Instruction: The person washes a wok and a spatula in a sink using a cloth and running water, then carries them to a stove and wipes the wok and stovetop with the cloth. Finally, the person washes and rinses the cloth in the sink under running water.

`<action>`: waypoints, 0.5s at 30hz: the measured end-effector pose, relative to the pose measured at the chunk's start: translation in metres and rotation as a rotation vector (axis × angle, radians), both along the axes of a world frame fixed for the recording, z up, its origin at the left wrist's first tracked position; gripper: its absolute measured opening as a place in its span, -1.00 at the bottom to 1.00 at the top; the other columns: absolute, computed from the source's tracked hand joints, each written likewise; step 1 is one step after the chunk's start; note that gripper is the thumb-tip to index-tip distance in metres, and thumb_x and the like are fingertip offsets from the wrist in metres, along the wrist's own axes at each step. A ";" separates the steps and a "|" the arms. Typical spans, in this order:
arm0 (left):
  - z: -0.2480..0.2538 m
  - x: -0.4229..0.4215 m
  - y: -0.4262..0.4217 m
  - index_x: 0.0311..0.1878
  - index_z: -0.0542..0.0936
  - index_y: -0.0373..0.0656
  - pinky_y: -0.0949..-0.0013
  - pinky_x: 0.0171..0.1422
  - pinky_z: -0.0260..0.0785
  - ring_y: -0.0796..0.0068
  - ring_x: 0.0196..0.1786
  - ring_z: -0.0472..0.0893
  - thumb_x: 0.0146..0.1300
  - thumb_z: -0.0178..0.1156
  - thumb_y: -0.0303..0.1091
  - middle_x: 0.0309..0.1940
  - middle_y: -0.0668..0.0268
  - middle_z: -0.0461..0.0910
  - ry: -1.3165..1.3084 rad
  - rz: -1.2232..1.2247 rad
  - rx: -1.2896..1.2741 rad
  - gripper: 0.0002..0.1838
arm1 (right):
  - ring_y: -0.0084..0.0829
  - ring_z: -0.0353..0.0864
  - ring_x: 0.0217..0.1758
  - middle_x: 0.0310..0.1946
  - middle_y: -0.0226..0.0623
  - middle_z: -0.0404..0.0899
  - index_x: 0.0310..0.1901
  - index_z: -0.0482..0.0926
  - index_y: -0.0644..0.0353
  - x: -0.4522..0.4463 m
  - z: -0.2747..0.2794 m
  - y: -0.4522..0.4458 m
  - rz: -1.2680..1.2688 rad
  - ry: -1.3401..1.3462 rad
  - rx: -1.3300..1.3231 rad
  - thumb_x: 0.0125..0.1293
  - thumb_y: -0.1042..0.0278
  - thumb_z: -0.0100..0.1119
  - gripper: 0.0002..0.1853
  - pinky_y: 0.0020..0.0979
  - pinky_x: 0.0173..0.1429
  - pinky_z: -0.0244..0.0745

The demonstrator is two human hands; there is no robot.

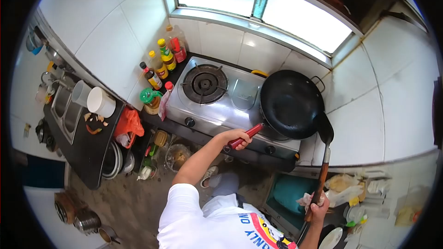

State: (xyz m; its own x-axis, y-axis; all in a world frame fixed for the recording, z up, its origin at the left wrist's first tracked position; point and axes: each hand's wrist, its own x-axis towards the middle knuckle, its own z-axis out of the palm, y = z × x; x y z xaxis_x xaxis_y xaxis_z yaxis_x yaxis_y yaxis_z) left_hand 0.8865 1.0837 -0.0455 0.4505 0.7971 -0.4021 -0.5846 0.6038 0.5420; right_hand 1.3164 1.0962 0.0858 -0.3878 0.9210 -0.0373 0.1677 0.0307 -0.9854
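Observation:
My left hand [236, 138] is wrapped round the red handle [252, 131] of a black wok [291, 103]. The wok sits over the right burner of a steel gas stove [217, 119], its dark inside facing up. My right hand [318, 210] grips the wooden shaft of a long spatula [323, 168]. The spatula's black head touches or overlaps the wok's right rim; I cannot tell which. Beside my right fingers is a crumpled pinkish-white piece [308, 200], perhaps paper or cloth. The stove's left burner [205, 84] has no pan on it.
Several sauce bottles [167, 55] and a green-lidded jar [150, 97] stand left of the stove. A window [263, 2] is behind it. At left, a counter holds a white tub [101, 102] and a sink [69, 113]. A lined bin [177, 157] stands on the floor.

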 end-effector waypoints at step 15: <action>0.006 -0.001 0.005 -0.32 0.42 -0.24 0.53 -0.76 0.25 0.57 -0.77 0.41 0.00 0.21 -0.36 -0.73 0.33 0.41 0.183 0.011 -0.011 -0.77 | -0.57 0.41 -0.55 -0.50 -0.36 0.38 -0.35 0.40 0.33 -0.089 -0.103 0.078 0.136 0.224 -0.023 -0.14 -0.14 0.36 -0.38 -0.57 -0.47 0.33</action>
